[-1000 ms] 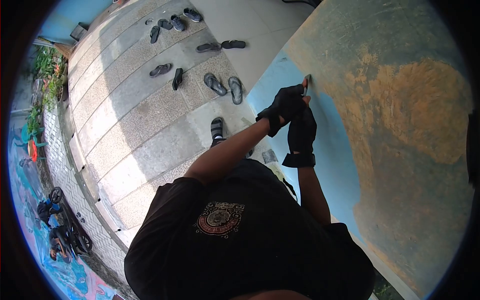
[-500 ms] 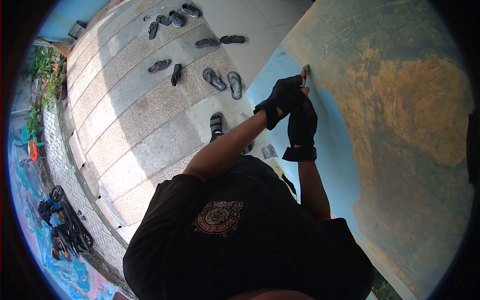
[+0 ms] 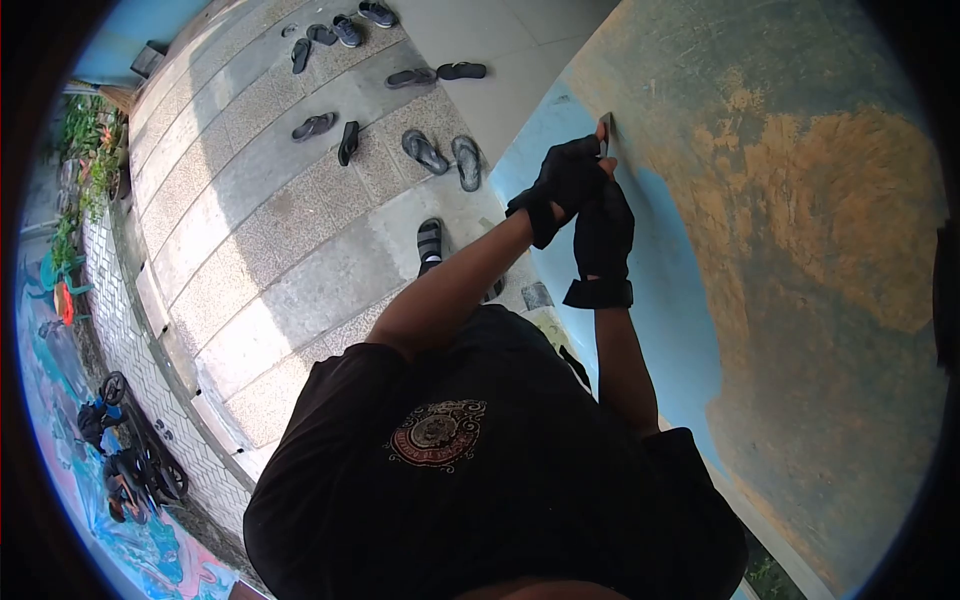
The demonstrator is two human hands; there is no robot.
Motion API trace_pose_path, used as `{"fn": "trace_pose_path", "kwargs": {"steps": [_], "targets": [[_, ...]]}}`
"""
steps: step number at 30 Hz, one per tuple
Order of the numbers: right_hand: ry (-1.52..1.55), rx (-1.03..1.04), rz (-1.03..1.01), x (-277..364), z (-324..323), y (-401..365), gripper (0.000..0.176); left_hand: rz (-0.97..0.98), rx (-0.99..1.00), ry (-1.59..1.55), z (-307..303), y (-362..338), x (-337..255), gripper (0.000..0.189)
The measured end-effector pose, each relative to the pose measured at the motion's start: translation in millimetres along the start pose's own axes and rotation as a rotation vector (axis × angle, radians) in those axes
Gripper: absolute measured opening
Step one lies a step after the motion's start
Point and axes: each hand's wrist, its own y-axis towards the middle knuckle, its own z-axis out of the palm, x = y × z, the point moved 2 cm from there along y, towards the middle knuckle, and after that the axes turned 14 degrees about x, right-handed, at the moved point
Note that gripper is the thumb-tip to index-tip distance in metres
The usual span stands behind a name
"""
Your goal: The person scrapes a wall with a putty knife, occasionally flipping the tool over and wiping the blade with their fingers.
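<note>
Both hands wear black fingerless gloves and meet close together at the wall [image 3: 665, 250], where light blue paint borders a bare patch of brown and grey. A small, thin metal scraper [image 3: 606, 128] stands up between the fingertips, against the wall's surface. My left hand [image 3: 570, 178] is closed on it from the left side. Just below and to the right, my right hand [image 3: 604, 225] is closed around its lower part. The gloves hide most of the grip and the tool's lower end.
Sandals [image 3: 425, 150] and shoes [image 3: 347, 30] lie scattered on the tiled floor [image 3: 330, 260]. My sandalled foot [image 3: 430, 240] stands below my left forearm. Plants [image 3: 95, 150] line the far left edge. A motorcycle [image 3: 140, 460] is parked at the lower left.
Both hands and the scraper have shifted slightly upward along the wall in the view. The grip looks the same, and the floor view has moved a little.
</note>
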Motion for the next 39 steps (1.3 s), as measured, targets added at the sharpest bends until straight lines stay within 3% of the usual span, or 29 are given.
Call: {"fn": "trace_pose_path", "kwargs": {"steps": [2,3,6,7,8,10,11,15,18,21,23,24,26,28,30,31,32,33,34,35,39], "targets": [[-0.045,-0.034,-0.087,2,-6,-11,0.032,0.069,-0.002,0.253,2,-5,-4,0.013],[-0.042,-0.034,-0.091,2,-3,-6,0.032,-0.044,-0.02,-0.027,5,-4,3,0.015],[-0.166,0.008,0.0,-4,-3,-3,0.031,-0.013,0.002,0.014,-10,10,5,0.02],[-0.092,0.018,-0.041,0,-4,-6,0.031,-0.126,0.033,-0.082,-10,1,-4,0.02],[-0.01,0.021,-0.101,5,-3,0,0.031,-0.116,0.029,-0.076,-9,1,-2,0.02],[-0.02,-0.014,-0.127,3,-5,-9,0.03,0.091,0.015,0.115,2,-5,-2,0.017],[-0.034,-0.05,-0.151,3,-6,-9,0.029,-0.081,-0.02,0.028,6,-7,-3,0.012],[0.005,0.048,-0.05,-4,-7,3,0.029,-0.1,0.039,0.033,-12,2,-11,0.013],[-0.161,0.045,-0.013,-1,-8,1,0.038,-0.045,-0.002,0.115,-1,-3,0,0.024],[-0.12,-0.005,-0.077,-7,-4,12,0.037,-0.02,-0.061,0.009,-7,5,-3,0.017],[-0.064,0.06,0.026,-11,5,35,0.031,0.084,-0.064,-0.014,-24,29,16,0.015],[-0.064,0.058,0.034,-11,5,29,0.031,0.097,-0.044,-0.187,-25,28,11,0.014],[-0.111,-0.011,-0.026,-5,6,21,0.033,-0.033,-0.055,-0.018,-18,16,3,0.015],[-0.066,-0.061,-0.08,-8,5,21,0.035,0.032,-0.1,0.026,-13,18,11,0.015],[0.103,0.024,0.009,-15,8,32,0.035,0.079,-0.136,0.061,-19,22,23,0.015],[0.056,0.015,-0.115,-18,15,51,0.034,0.047,-0.133,0.015,-36,35,26,0.019],[0.007,0.198,0.226,-18,18,74,0.034,0.018,-0.132,-0.03,-52,45,29,0.024],[0.08,0.209,0.122,-39,34,93,0.034,0.004,-0.141,0.029,-65,51,28,0.025],[-0.077,0.215,0.069,-31,42,101,0.031,-0.009,-0.151,0.09,-78,53,29,0.028],[-0.19,0.208,0.016,-22,50,94,0.03,-0.011,-0.015,-0.128,-91,53,46,0.03],[-0.285,0.261,-0.018,-21,39,32,0.029,-0.187,-0.077,-0.269,-64,11,45,0.033]]}}
